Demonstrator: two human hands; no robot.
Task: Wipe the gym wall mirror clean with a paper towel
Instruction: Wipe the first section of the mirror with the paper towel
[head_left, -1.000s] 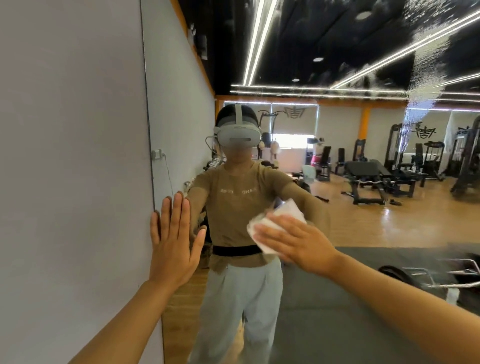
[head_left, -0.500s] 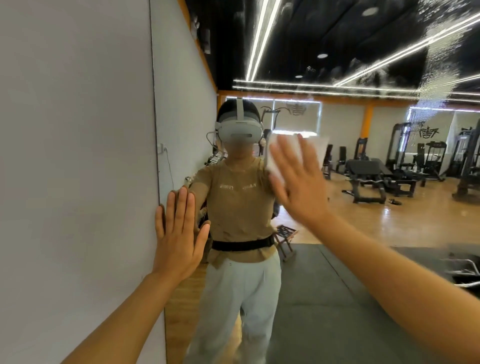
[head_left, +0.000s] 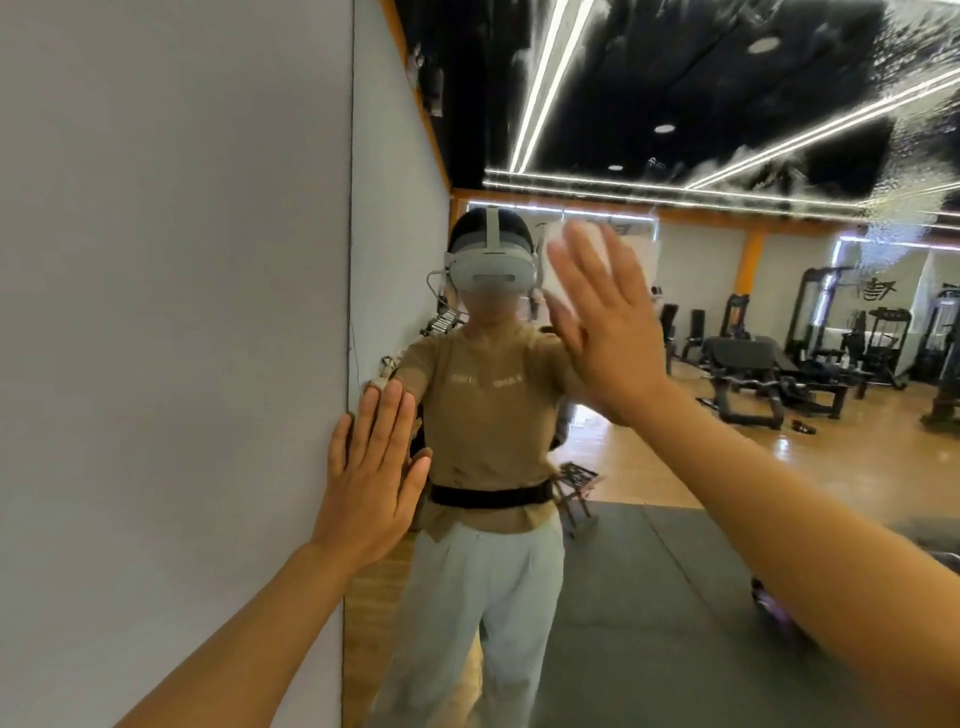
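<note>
The wall mirror (head_left: 701, 545) fills the view right of a vertical edge and reflects the gym and a person wearing a headset. My right hand (head_left: 608, 322) is raised at head height with straight fingers, pressing a white paper towel (head_left: 553, 244) flat against the glass; most of the towel is hidden behind the hand. My left hand (head_left: 371, 473) lies flat with straight fingers on the mirror's left edge, lower down. Whitish smears (head_left: 904, 171) cover the upper right of the glass.
A plain grey wall (head_left: 171, 338) runs along the left up to the mirror's edge. In the reflection I see weight benches and machines (head_left: 753, 374), a wooden floor and a dark mat.
My right hand has carried the paper towel from waist height up to head height on the glass. My left hand has stayed flat at the mirror's edge.
</note>
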